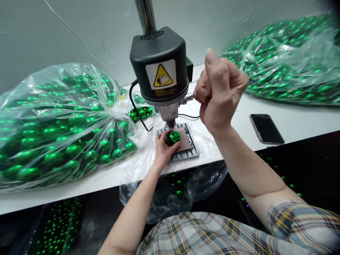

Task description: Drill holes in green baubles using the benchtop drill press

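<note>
A shiny green ball ornament (175, 136) sits under the bit of a small black drill press (159, 67). My left hand (165, 146) pinches it between thumb and fingers. Beneath it lies a pinkish pad (187, 143) on the slotted grey base plate (196, 151), with dark shavings scattered over both. The bit (172, 128) comes down to the top of the ball; whether it enters cannot be seen. Raised beside the drill head, my right hand (219, 92) is closed around the press's feed lever (189, 98), most of which the fingers hide.
A large clear bag of green balls (66, 131) fills the left of the white table (106, 177). Another bag (287, 63) stands at the back right, near a phone (266, 129). Loose balls (142, 112) lie behind the press. An open plastic bag (207, 182) hangs below the front edge.
</note>
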Demonstrator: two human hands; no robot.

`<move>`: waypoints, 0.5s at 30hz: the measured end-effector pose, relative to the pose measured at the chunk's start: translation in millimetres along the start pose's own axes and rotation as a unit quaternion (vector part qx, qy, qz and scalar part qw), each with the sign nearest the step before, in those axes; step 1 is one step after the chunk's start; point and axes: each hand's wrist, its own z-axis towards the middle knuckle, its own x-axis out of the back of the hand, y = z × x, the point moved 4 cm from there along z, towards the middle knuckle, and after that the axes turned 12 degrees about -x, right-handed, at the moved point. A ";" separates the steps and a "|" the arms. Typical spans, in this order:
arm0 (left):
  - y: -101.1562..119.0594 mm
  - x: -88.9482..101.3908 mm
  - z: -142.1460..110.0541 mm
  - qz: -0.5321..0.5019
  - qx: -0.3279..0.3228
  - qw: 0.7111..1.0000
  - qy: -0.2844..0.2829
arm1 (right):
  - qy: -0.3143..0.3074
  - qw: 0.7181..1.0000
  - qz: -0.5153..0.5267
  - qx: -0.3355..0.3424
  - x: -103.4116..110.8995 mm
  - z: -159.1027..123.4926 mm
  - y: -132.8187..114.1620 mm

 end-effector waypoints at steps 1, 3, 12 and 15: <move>-0.1 -0.1 0.0 -0.002 0.001 1.000 0.000 | 0.004 1.000 0.000 0.000 2.7 -5.1 0.5; -0.3 -0.6 0.0 -0.008 0.002 1.000 -0.001 | 0.006 1.000 -0.009 -0.012 7.7 -13.6 2.6; -4.2 -1.7 0.2 -0.024 0.004 1.000 -0.008 | -0.030 0.998 -0.038 0.045 21.7 -33.2 9.8; -3.9 -1.2 0.3 -0.027 0.008 1.000 -0.010 | -0.031 0.996 -0.045 0.066 26.2 -38.6 13.3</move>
